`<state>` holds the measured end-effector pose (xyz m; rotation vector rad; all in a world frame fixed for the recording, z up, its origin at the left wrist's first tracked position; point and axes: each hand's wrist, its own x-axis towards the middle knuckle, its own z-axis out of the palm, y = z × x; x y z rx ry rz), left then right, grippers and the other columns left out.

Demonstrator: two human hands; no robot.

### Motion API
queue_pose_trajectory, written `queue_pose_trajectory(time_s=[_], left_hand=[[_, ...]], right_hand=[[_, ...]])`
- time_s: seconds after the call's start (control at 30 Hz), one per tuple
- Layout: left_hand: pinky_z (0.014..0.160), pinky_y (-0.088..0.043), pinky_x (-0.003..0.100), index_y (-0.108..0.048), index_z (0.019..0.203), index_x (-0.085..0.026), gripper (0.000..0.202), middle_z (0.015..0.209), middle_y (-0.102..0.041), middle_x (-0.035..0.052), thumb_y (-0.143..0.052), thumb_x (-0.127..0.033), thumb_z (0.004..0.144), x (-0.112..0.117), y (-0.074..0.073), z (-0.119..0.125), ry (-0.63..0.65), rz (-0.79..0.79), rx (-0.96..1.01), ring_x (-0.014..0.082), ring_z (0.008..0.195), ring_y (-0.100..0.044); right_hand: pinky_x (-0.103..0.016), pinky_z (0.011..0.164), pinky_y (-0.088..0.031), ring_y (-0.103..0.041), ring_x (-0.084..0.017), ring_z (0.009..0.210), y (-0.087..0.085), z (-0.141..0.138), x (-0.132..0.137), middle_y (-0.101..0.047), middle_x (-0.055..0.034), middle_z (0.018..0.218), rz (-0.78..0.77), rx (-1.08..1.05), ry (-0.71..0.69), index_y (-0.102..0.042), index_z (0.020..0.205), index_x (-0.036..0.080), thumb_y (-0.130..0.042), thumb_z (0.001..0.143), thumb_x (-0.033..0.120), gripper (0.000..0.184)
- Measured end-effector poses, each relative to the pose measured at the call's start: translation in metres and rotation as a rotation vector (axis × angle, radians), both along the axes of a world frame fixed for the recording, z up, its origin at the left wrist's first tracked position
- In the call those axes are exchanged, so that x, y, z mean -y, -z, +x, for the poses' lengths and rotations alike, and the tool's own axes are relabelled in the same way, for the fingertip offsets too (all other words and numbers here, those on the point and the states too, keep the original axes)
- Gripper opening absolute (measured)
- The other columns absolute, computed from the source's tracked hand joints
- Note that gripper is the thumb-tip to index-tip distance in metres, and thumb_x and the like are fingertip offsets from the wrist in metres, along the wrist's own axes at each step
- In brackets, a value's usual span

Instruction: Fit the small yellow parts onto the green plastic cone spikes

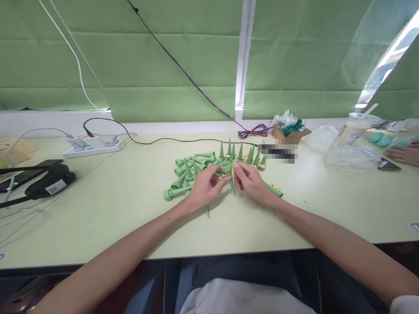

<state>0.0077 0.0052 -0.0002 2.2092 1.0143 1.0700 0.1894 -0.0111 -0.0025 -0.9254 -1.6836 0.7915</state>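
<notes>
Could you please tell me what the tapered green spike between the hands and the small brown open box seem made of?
Tapered green spike: likely moulded plastic with a satin finish, given its even colour and smooth surface. Small brown open box: probably matte cardboard, judging by its thin, splayed flap.

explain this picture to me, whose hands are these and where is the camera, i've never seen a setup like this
There's no robot: these are a person's bare hands, filmed by a camera on their head, looking forward and down. The left hand holds a green cone, narrow end downward; the right hand is pinched close beside it, its grip hidden. More green cones lie or stand around on the table, with small yellow pieces among them. Farther off are a power strip, a cardboard box, a drink cup and another person's hand.
</notes>
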Motion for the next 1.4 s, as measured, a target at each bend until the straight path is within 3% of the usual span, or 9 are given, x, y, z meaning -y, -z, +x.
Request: queue_pose_trajectory(time_s=[0.27, 0.5, 0.93, 1.13, 1.27, 1.4], left_hand=[[0.048, -0.041, 0.02, -0.053, 0.097, -0.019, 0.022, 0.078, -0.048, -0.0012, -0.063, -0.037, 0.09, -0.003, 0.007, -0.001, 0.014, 0.107, 0.041, 0.0081, 0.056, -0.049], [0.049, -0.042, 0.021, -0.055, 0.097, -0.019, 0.017, 0.077, -0.049, -0.0013, -0.063, -0.032, 0.09, -0.003, 0.008, 0.0, -0.015, 0.17, 0.017, 0.0081, 0.055, -0.05], [0.052, -0.041, 0.022, -0.054, 0.094, -0.019, 0.018, 0.083, -0.061, 0.0005, -0.06, -0.035, 0.09, 0.003, 0.001, 0.004, -0.068, 0.039, 0.024, 0.0079, 0.054, -0.049], [0.049, -0.035, 0.023, -0.049, 0.077, -0.018, 0.025, 0.07, -0.058, -0.0012, -0.055, -0.037, 0.093, 0.006, -0.005, 0.006, -0.051, -0.013, 0.023, 0.008, 0.051, -0.042], [0.052, -0.037, 0.024, -0.055, 0.08, -0.018, 0.026, 0.062, -0.056, -0.002, -0.049, -0.037, 0.096, 0.006, -0.006, 0.005, -0.053, -0.058, 0.017, 0.0105, 0.052, -0.047], [0.054, -0.04, 0.025, -0.058, 0.081, -0.018, 0.038, 0.055, -0.054, -0.0024, -0.039, -0.045, 0.1, 0.005, -0.005, 0.003, -0.057, -0.104, 0.053, 0.0123, 0.051, -0.05]], right_hand=[[-0.028, 0.053, -0.039, -0.045, -0.011, 0.043, -0.001, 0.0, 0.0, -0.05, 0.0033, 0.044, -0.007, 0.015, -0.005, -0.043, 0.059, 0.022, -0.04, 0.102, 0.051, 0.052], [-0.028, 0.053, -0.039, -0.045, -0.011, 0.042, 0.001, -0.001, -0.001, -0.05, 0.003, 0.043, -0.016, 0.014, 0.003, -0.042, 0.057, 0.021, -0.04, 0.103, 0.05, 0.053], [-0.026, 0.048, -0.039, -0.046, -0.01, 0.042, 0.004, -0.002, -0.001, -0.05, 0.0044, 0.05, -0.012, -0.029, 0.008, -0.045, 0.067, 0.021, -0.041, 0.102, 0.05, 0.046], [-0.026, 0.047, -0.038, -0.045, -0.01, 0.042, 0.005, -0.002, -0.002, -0.049, 0.0049, 0.05, -0.007, -0.055, 0.018, -0.045, 0.069, 0.021, -0.041, 0.102, 0.051, 0.045], [-0.026, 0.046, -0.037, -0.044, -0.01, 0.041, 0.004, -0.002, -0.002, -0.05, 0.0049, 0.052, -0.019, -0.082, 0.026, -0.047, 0.071, 0.022, -0.041, 0.102, 0.052, 0.044], [-0.027, 0.047, -0.038, -0.044, -0.01, 0.041, 0.004, -0.002, -0.002, -0.049, 0.0049, 0.051, -0.009, -0.072, 0.033, -0.047, 0.071, 0.022, -0.04, 0.102, 0.053, 0.044]])
